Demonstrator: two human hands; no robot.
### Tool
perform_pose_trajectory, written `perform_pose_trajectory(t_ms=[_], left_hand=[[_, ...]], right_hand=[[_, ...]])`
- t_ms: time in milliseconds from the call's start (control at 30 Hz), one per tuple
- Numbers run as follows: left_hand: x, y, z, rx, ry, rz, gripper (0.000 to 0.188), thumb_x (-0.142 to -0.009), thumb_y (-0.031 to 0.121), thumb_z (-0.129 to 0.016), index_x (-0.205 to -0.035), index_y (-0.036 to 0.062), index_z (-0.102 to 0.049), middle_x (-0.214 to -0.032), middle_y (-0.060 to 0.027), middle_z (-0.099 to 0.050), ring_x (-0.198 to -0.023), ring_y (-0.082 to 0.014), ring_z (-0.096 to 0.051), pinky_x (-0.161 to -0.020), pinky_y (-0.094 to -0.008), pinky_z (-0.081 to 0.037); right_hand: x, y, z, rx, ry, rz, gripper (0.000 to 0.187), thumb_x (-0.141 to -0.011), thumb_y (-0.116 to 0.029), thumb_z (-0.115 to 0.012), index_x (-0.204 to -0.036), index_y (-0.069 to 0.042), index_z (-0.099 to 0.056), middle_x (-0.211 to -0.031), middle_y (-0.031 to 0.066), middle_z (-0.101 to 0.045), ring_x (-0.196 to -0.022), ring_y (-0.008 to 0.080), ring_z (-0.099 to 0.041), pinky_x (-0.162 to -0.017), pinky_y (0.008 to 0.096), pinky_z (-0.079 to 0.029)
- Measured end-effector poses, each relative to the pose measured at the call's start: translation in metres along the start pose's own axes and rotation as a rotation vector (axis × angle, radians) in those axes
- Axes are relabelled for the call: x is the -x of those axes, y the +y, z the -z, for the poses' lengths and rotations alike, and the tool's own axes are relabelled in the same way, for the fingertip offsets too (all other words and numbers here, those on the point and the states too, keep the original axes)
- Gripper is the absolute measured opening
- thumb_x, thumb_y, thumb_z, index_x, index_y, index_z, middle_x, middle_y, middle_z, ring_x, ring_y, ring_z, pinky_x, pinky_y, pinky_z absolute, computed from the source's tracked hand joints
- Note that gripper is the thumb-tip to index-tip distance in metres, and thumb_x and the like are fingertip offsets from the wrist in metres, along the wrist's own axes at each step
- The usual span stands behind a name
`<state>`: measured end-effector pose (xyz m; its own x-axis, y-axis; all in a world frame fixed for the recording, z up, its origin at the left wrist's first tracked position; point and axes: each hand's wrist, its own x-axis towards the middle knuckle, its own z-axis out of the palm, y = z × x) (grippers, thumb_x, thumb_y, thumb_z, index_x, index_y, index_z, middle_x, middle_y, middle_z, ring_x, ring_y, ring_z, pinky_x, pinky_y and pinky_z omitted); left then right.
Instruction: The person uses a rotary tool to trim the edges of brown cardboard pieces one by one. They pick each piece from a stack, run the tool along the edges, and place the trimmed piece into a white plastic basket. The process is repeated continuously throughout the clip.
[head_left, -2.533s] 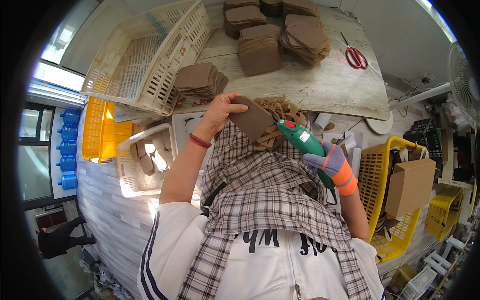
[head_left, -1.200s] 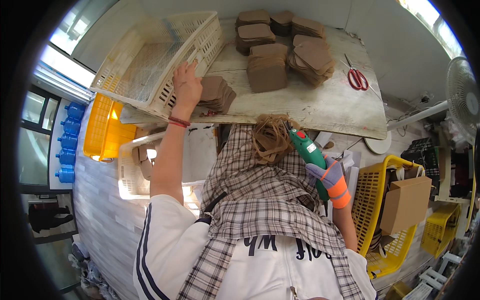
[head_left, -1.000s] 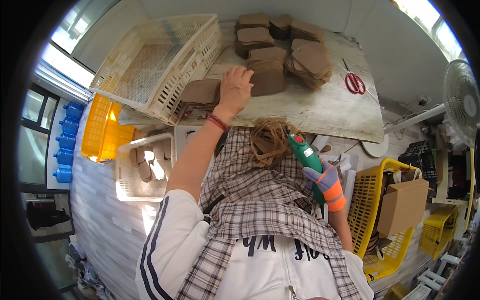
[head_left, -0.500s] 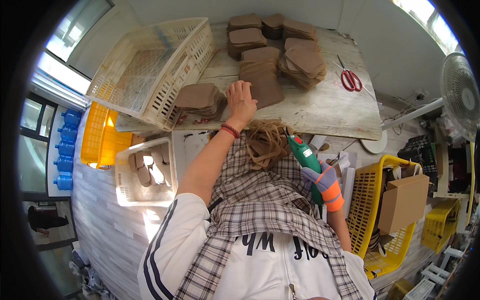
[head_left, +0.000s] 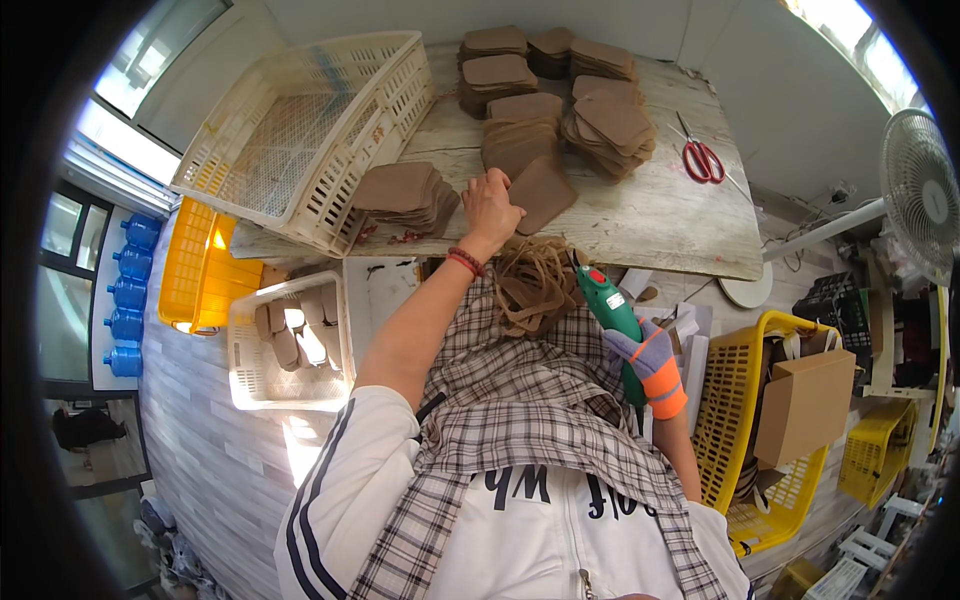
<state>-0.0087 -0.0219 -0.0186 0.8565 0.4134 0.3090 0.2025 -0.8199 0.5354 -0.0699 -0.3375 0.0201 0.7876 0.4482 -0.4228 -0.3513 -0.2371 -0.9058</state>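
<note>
Right hand (head_left: 650, 368), gloved, fingers wrapped round green power tool (head_left: 610, 305). Brown strips (head_left: 533, 288) heaped on plaid apron (head_left: 465, 340). Left hand (head_left: 489, 212) bare, fingers bent at edge of brown piece (head_left: 545, 196) on table (head_left: 650, 225); pinch hidden, cannot tell. Piece just turned askew, so now singled out from stack (head_left: 522, 132) behind.

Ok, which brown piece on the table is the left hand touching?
The askew piece jutting from the near end of the middle pile, at the left hand; the others lie stacked.
</note>
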Motion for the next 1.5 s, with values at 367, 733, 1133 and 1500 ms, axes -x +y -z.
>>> perform_pose_trajectory(t_ms=[367, 733, 1133, 1500], left_hand=[[0.017, 0.028, 0.014, 1.017, -0.133, 0.438, 0.024, -0.08, 0.008, -0.068, -0.095, 0.0044, -0.049, -0.093, -0.0067, -0.055, -0.087, -0.0205, -0.052, -0.078, -0.0362, -0.045], [0.027, 0.1, 0.005, 2.316, -0.013, 0.835, 0.035, -0.085, -0.006, -0.058, -0.117, 0.0036, -0.049, -0.117, -0.0097, -0.055, -0.112, -0.0243, -0.052, -0.098, -0.0387, -0.044], [0.029, 0.122, -0.016, 2.426, -0.003, 0.72, 0.044, -0.084, -0.005, -0.059, -0.124, 0.0109, -0.047, -0.124, -0.0063, -0.053, -0.115, -0.0243, -0.051, -0.101, -0.0397, -0.042], [0.043, 0.132, -0.011, 2.341, -0.084, 0.704, 0.042, -0.085, -0.004, -0.058, -0.123, 0.0079, -0.047, -0.122, -0.0081, -0.054, -0.115, -0.0252, -0.051, -0.103, -0.0393, -0.041]], right_hand=[[-0.001, -0.006, 0.0, -0.027, 0.094, 0.038, 0.036, -0.078, -0.022, -0.074, -0.1, 0.0, -0.056, -0.069, 0.0039, -0.062, -0.05, 0.0092, -0.055, -0.046, 0.0223, -0.043], [0.011, -0.027, -0.004, -0.109, 0.206, 0.101, 0.035, -0.079, -0.018, -0.074, -0.103, 0.0, -0.056, -0.067, 0.0038, -0.061, -0.051, 0.009, -0.054, -0.045, 0.0218, -0.041], [0.017, -0.038, -0.004, -0.173, 0.262, 0.107, 0.035, -0.079, -0.017, -0.074, -0.104, 0.0, -0.055, -0.066, 0.0042, -0.06, -0.05, 0.0096, -0.055, -0.045, 0.0212, -0.043], [0.015, -0.041, -0.003, -0.124, 0.263, 0.13, 0.032, -0.079, -0.018, -0.074, -0.1, 0.0, -0.057, -0.066, 0.0041, -0.06, -0.049, 0.0092, -0.055, -0.045, 0.0215, -0.042]])
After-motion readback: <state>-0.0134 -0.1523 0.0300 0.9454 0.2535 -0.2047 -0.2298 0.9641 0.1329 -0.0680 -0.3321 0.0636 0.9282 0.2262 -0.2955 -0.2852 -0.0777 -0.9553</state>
